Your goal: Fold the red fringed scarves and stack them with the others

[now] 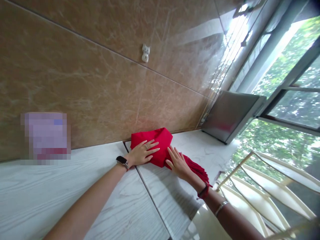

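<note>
Far left: pixelated pale purple block with a red strip low on it (47, 136), at the back of the white wood-grain worktop (87, 186), by the brown marble-look tiled wall (95, 80). Next, our left hand (143, 152), black-faced watch (122, 160) on the wrist, ring on one finger. It lies palm down on the folded bright red cloth (160, 143), fingers spread and pointing right; left grip released, pressing flat, not clenched. Cloth sits on the worktop near the wall, over the back end of the dark seam between the two tops. Small white cat-shaped piece (145, 53) on the wall above it.

Our right hand (178, 163) is just right of the left, not touching it. Fingers extended onto the cloth's right part, grip open, nothing pinched that we can see. Red braided bracelet (203, 190) at the wrist, silver bangle (221, 208) further up the arm. Pleated red part of the cloth runs out beside and behind this hand.

Further right: grey metallic box-like panel (231, 115) standing at the worktop's far end, cream slatted rack (265, 193) in front of the window (297, 76).
</note>
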A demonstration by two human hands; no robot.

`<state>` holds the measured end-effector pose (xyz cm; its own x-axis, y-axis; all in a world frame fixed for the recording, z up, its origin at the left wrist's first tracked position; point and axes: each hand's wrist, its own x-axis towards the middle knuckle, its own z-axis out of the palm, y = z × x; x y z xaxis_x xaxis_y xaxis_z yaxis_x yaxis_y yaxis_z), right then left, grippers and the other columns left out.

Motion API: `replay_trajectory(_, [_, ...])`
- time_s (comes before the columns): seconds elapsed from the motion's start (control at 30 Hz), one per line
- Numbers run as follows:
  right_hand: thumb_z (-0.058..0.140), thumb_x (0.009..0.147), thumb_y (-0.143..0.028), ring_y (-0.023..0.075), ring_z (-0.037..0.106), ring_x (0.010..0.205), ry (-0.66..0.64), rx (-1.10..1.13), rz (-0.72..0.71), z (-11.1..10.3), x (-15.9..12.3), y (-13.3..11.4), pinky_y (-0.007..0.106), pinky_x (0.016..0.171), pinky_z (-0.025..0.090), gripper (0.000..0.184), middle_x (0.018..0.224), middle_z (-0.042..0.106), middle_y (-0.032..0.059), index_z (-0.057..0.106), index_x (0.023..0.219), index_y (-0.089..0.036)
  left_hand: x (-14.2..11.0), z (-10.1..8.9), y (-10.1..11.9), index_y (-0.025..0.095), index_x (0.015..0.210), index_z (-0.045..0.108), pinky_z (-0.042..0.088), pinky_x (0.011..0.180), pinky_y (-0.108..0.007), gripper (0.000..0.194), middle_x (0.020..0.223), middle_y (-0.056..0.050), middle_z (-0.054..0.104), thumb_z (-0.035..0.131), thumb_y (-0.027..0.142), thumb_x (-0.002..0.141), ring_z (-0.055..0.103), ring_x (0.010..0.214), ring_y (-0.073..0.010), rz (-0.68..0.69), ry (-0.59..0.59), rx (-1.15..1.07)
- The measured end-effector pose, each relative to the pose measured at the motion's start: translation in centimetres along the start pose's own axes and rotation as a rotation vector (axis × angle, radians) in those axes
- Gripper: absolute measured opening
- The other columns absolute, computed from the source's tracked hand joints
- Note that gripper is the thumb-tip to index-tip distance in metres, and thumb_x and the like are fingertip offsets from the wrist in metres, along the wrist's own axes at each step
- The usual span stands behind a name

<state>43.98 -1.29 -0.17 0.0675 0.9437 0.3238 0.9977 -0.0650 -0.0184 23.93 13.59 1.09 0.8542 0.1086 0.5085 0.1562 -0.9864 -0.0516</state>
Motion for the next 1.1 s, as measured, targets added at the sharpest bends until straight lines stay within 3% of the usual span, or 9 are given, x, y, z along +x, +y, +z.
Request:
replay_trajectory(0.13, [0.029, 0.091, -0.045, 0.0267, 0.018, 0.134, -0.074, -0.118, 0.029, -0.3, -2.6, 3.1, 0.05, 0.104, 0.021, 0.056, 0.145, 0.025, 0.0097, 0.024, 0.14, -0.019, -0.2, 0.9, -0.3, 0.031, 0.135, 0.033, 0.018, 0.106, -0.04, 0.048, 0.144, 0.0, 0.03, 0.041, 0.031, 0.088, 0.023, 0.132, -0.0196, 0.003, -0.097, -0.028])
replay_trajectory(0.3, [0.03, 0.09, -0.047, 0.0264, 0.022, 0.133, -0.125, -0.189, 0.135, -1.1, -6.5, 6.1, 0.047, 0.104, 0.025, 0.059, 0.145, 0.026, 0.0108, 0.025, 0.14, -0.016, -0.4, 1.2, -0.7, 0.029, 0.136, 0.031, 0.019, 0.106, -0.043, 0.049, 0.143, -0.001, 0.032, 0.041, 0.034, 0.089, 0.025, 0.131, -0.0209, -0.001, -0.063, -0.023])
replay_trajectory(0.47, [0.034, 0.088, -0.048, 0.0325, 0.02, 0.132, -0.047, -0.224, 0.24, -1.9, -7.3, 5.4, 0.055, 0.103, 0.022, 0.066, 0.144, 0.026, 0.0166, 0.024, 0.139, -0.008, -0.2, 1.0, -0.4, 0.027, 0.137, 0.03, 0.02, 0.106, -0.044, 0.052, 0.144, -0.004, 0.03, 0.043, 0.033, 0.088, 0.021, 0.133, -0.0231, -0.013, -0.001, -0.028])
replay_trajectory(0.6, [0.038, 0.088, -0.044, 0.0322, 0.018, 0.133, 0.085, -0.133, 0.089, -2.4, -4.7, 1.1, 0.053, 0.104, 0.021, 0.061, 0.143, 0.027, 0.0185, 0.031, 0.136, -0.006, -0.7, 1.0, -0.3, 0.023, 0.14, 0.022, 0.018, 0.107, -0.045, 0.056, 0.145, -0.007, 0.026, 0.04, 0.037, 0.089, 0.016, 0.134, -0.0234, -0.13, 0.037, 0.003])
replay_trajectory(0.7, [0.043, 0.088, -0.038, 0.0312, 0.021, 0.132, 0.161, -0.023, -0.057, -2.7, -2.5, -3.6, 0.053, 0.104, 0.023, 0.056, 0.141, 0.032, 0.0169, 0.034, 0.135, -0.009, -3.6, 0.1, -0.5, 0.019, 0.142, 0.017, 0.018, 0.107, -0.046, 0.057, 0.147, -0.009, 0.021, 0.034, 0.041, 0.091, 0.014, 0.135, -0.0231, -0.238, 0.043, 0.026])
replay_trajectory(0.8, [0.046, 0.087, -0.035, 0.0298, 0.021, 0.132, 0.204, 0.07, -0.264, -2.4, -0.5, -8.7, 0.051, 0.104, 0.024, 0.055, 0.141, 0.033, 0.0155, 0.034, 0.135, -0.011, -9.4, -2.6, -0.9, 0.019, 0.14, 0.023, 0.021, 0.106, -0.045, 0.058, 0.146, -0.009, 0.022, 0.033, 0.046, 0.09, 0.017, 0.134, -0.0247, -0.284, -0.047, 0.033])
replay_trajectory(0.93, [0.046, 0.087, -0.036, 0.0261, 0.026, 0.131, 0.18, 0.163, -0.546, -0.7, 2.5, -16.0, 0.045, 0.105, 0.026, 0.05, 0.139, 0.036, 0.0155, 0.039, 0.13, -0.012, -19.0, -8.3, -0.8, 0.02, 0.137, 0.032, 0.031, 0.103, -0.038, 0.055, 0.14, -0.007, 0.036, 0.034, 0.048, 0.089, 0.035, 0.127, -0.0224, -0.419, -0.267, -0.012])
replay_trajectory(1.1, [0.046, 0.088, -0.03, 0.0229, 0.035, 0.126, 0.145, 0.304, -0.644, 1.6, 5.3, -23.9, 0.041, 0.102, 0.032, 0.041, 0.133, 0.044, 0.0155, 0.045, 0.125, -0.012, -28.6, -15.0, 0.7, 0.025, 0.13, 0.044, 0.03, 0.104, -0.039, 0.049, 0.137, -0.002, 0.04, 0.037, 0.047, 0.087, 0.037, 0.126, -0.0216, -0.553, -0.346, 0.007])
